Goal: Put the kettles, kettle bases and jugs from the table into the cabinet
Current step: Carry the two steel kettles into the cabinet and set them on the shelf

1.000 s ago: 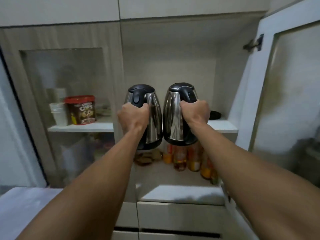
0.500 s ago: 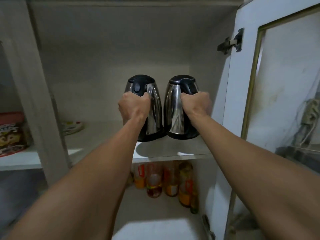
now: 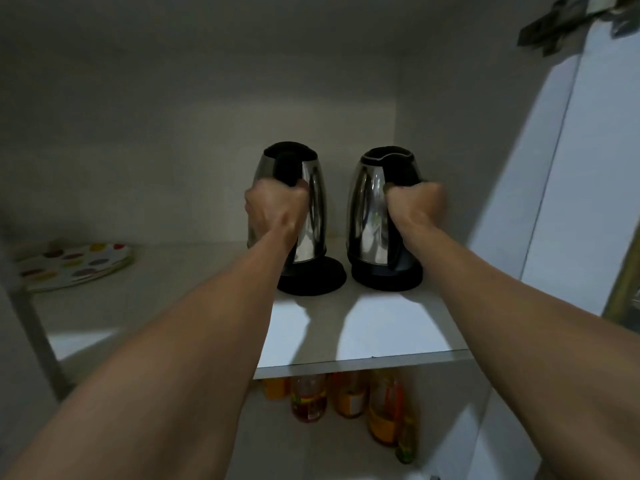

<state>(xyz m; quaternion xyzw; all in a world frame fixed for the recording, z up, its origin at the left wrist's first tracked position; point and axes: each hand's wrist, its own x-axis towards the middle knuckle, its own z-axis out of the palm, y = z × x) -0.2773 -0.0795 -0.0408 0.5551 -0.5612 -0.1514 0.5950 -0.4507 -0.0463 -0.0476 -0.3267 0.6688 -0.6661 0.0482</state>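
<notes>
Two steel kettles with black lids and handles stand upright side by side on the white cabinet shelf [image 3: 363, 341], each on a round black kettle base. My left hand [image 3: 275, 209] grips the handle of the left kettle [image 3: 313, 209], which sits on its base [image 3: 318, 277]. My right hand [image 3: 415, 206] grips the handle of the right kettle [image 3: 365, 209], whose base [image 3: 381, 280] shows below it. A small gap separates the two kettles.
A stack of polka-dot plates [image 3: 74, 266] lies at the shelf's left end. Several bottles [image 3: 349, 396] stand on the lower shelf. The open cabinet door [image 3: 588, 168] with its hinge [image 3: 561, 26] is close on the right.
Both kettles have gone from hanging in front of the cabinet to resting deeper on the shelf on black bases, slightly apart. My view has moved closer and higher.
</notes>
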